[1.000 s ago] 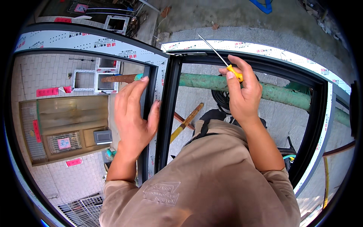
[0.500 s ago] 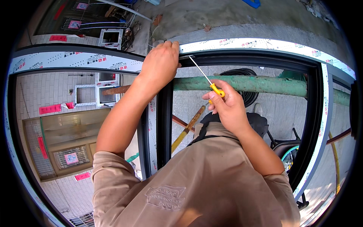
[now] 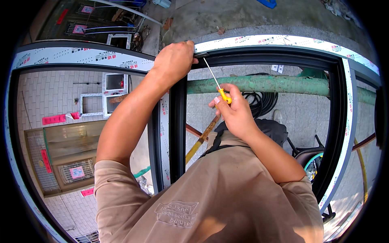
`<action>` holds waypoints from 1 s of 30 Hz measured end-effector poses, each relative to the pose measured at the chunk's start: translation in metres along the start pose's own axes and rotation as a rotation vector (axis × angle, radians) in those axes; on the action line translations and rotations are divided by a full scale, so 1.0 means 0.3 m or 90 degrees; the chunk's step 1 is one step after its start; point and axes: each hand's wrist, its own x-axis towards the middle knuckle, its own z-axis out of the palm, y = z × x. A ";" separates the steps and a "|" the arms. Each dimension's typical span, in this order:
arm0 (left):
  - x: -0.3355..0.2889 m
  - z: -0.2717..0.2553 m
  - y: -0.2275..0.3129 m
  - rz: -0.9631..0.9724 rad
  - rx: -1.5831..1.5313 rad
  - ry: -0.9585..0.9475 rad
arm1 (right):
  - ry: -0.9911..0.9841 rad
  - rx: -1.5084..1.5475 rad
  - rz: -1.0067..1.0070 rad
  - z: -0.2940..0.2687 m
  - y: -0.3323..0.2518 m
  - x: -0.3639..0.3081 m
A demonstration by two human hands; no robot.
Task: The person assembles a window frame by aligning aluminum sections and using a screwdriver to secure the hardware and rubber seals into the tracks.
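My left hand [image 3: 175,58] is wrapped over the far rail of a large dark window frame [image 3: 267,52] at the corner beside the middle upright, its fingertips hidden. A slim dark metal piece [image 3: 201,54] lies along the rail just right of those fingers. In my right hand [image 3: 237,111] is a screwdriver with a yellow handle [image 3: 225,97], held lightly between thumb and fingers. Its thin shaft slants up and left, and the tip meets the rail by the metal piece. Whether the tip sits in a screw is too small to tell.
Printed white film [image 3: 255,39] covers the frame's outer faces. Below the opening runs a green pipe [image 3: 263,84], with coiled black cable [image 3: 263,103] behind it. A rusty yellow bar [image 3: 202,139] slants beneath. Smaller white frames [image 3: 91,104] lean at the left; a chair [image 3: 308,154] stands right.
My right hand and the screwdriver have shifted slightly left and up, the handle turning within the fingers. The left hand keeps its place on the rail. The whole view has tilted a little.
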 end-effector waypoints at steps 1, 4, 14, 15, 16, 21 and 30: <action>-0.001 0.000 0.001 0.000 0.000 0.002 | 0.000 -0.009 -0.005 0.007 -0.003 0.003; -0.007 0.000 0.004 0.010 0.009 0.025 | 0.004 -0.040 -0.018 0.026 -0.007 0.010; -0.003 -0.005 0.007 0.029 0.037 0.032 | 0.074 -0.123 -0.048 0.080 0.029 0.048; -0.002 -0.004 0.009 0.025 0.036 0.033 | 0.076 -0.122 -0.041 0.083 0.032 0.047; -0.001 -0.003 0.012 0.021 0.035 0.035 | 0.083 -0.132 -0.071 0.093 0.042 0.048; -0.001 0.004 0.011 0.007 0.031 0.031 | 0.119 -0.422 -0.215 0.164 0.062 0.063; 0.002 -0.005 0.006 0.001 0.012 0.006 | 0.129 -0.343 -0.161 0.234 -0.007 0.094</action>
